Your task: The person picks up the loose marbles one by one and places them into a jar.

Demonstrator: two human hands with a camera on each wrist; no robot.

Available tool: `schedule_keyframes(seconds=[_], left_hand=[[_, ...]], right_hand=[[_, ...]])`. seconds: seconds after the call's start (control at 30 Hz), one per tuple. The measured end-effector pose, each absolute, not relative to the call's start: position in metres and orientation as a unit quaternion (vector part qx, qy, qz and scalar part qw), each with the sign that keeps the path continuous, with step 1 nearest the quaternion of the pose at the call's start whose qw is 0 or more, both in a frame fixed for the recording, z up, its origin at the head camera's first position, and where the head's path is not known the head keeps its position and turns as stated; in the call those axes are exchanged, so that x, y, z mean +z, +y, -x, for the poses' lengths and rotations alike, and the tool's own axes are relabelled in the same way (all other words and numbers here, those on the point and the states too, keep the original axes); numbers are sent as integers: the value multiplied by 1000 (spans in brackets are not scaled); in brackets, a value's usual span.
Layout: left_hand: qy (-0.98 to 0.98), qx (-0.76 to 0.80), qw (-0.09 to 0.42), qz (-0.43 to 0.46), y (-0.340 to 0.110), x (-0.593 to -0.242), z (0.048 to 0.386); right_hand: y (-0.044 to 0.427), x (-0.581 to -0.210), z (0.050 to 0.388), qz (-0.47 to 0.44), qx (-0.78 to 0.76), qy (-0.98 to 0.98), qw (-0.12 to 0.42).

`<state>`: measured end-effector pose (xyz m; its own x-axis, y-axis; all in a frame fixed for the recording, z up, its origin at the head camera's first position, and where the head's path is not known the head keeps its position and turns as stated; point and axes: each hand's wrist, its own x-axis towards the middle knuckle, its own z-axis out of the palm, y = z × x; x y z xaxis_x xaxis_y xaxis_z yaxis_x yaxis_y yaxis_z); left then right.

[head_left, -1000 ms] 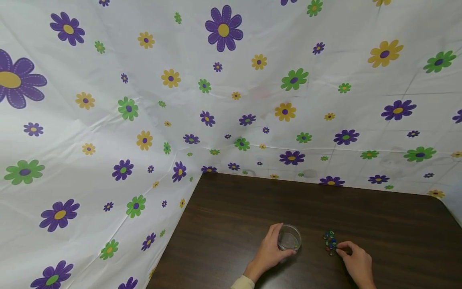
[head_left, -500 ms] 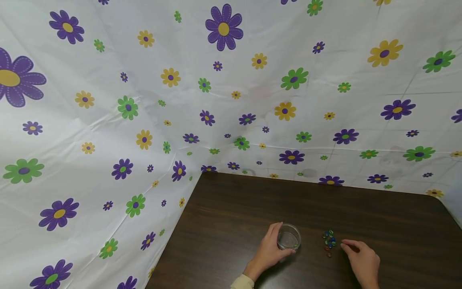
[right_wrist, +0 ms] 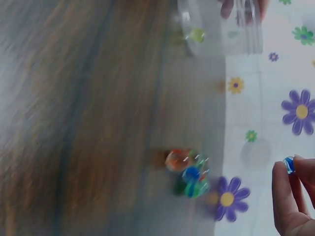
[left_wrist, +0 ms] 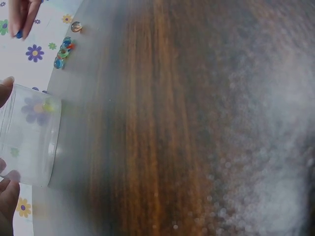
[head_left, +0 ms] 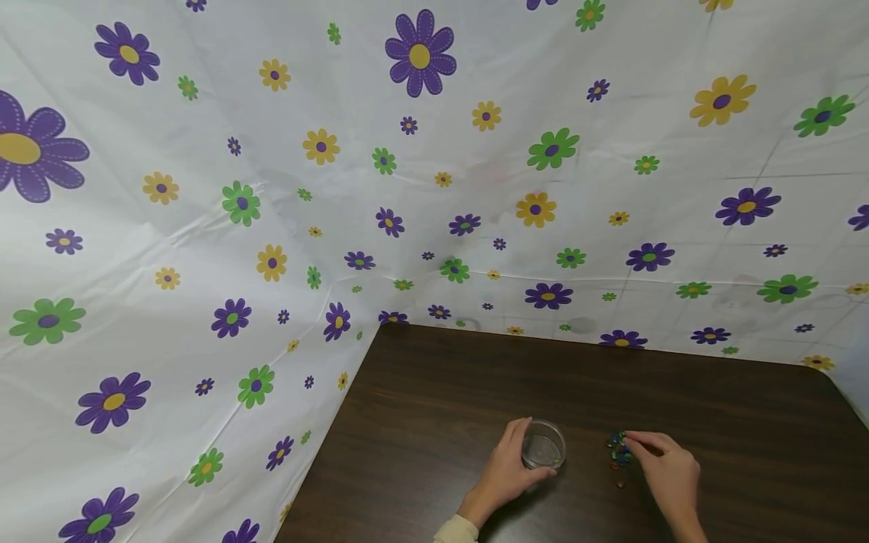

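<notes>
Your right hand, pinching a blue marble, has moved closer to the loose marbles. Your left hand still curls round the clear jar.

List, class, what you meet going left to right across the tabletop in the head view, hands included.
Sleeve, left grip, jar, loose marbles, right grip.

Table: dark wood grain, smooth, low sheen. Jar: clear, smooth, glossy; glass or plastic, cannot tell. Marbles, at the jar's three o'clock: glassy, high gloss. Sheet, table's twelve o'clock: creased, smooth, plastic-looking. Sleeve: matt cloth.
</notes>
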<state>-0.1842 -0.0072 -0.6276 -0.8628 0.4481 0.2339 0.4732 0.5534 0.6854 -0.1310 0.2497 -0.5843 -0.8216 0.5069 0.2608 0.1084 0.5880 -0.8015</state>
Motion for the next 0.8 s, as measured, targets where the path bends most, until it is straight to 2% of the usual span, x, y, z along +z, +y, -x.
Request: schedule_keyframes(seconds=[0.3,0.8], left_hand=[[-884,-387,21,263,-8,-629,184],[-875,-406,1,265,-8,-629,184]], right_hand=[[218,-569,140,130,460,-846,235],[173,-580,149,43,490,-845,208]])
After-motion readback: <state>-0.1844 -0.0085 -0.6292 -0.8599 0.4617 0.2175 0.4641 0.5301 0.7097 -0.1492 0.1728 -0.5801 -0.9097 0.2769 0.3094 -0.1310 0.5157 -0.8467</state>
